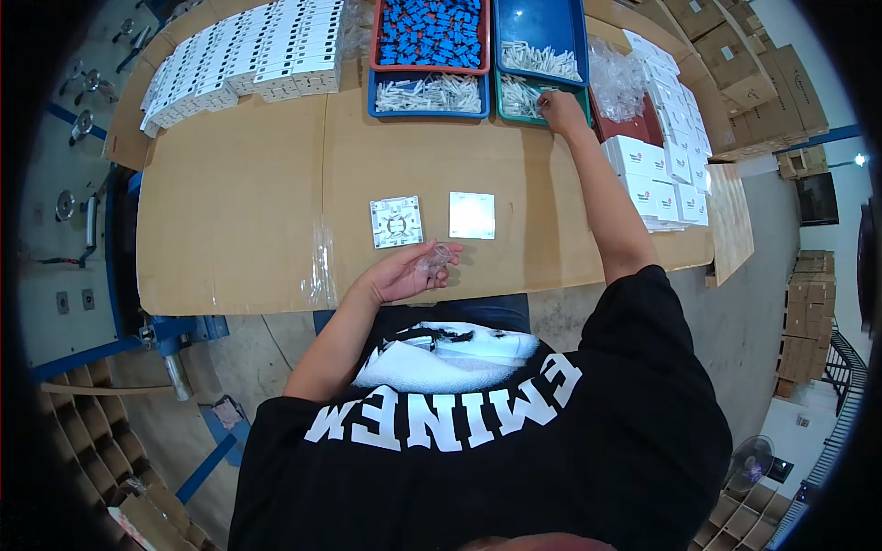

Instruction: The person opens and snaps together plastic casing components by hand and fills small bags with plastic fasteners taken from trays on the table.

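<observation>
My left hand (pixel 411 273) is palm up at the table's near edge, its fingers curled round a small clear plastic bag (pixel 434 261). Just beyond it lie a white square frame with inner fittings (pixel 396 222) and, to its right, a flat white square plate (pixel 472 216). My right hand (pixel 562 110) reaches to the far side, over the right edge of a green tray (pixel 519 98) of small white parts. Its fingers are pressed together at the parts; what they pinch, if anything, is too small to make out.
White boxes (pixel 243 55) stand in rows at the far left, and more white boxes (pixel 657 179) are stacked at the right. A red tray of blue parts (pixel 432 35), two blue trays (pixel 428 96) (pixel 540 28) and clear plastic bags (pixel 617 83) line the back.
</observation>
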`<state>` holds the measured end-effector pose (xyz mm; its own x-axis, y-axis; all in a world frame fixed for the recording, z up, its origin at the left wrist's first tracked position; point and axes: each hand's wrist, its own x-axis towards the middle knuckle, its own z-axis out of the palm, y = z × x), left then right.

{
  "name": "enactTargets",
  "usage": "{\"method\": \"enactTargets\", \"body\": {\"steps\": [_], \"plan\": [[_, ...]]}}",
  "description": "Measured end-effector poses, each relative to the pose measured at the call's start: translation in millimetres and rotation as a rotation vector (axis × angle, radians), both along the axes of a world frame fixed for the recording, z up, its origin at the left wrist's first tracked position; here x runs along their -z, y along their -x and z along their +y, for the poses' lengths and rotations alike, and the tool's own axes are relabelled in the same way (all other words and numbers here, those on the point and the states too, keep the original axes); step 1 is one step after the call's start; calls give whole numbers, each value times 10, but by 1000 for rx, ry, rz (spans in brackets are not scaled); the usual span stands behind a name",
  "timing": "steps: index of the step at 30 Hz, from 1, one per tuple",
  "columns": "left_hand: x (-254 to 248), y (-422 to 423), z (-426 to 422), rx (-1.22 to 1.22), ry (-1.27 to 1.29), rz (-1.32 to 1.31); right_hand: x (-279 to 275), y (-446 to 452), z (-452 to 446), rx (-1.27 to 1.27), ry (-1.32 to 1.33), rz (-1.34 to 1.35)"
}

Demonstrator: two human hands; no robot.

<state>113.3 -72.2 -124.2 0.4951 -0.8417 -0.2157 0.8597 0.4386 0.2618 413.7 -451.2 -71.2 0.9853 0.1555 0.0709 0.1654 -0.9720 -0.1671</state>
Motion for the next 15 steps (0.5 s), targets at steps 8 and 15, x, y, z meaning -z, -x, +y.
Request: {"method": "enactTargets", "body": {"steps": [8,15], "plan": [[-18,-3,15,-18,35,18,-145,150,-114,-83,-100,-76],[126,-8,-4,-17,77,43,-315,603,28,71,-788,-114]]}}
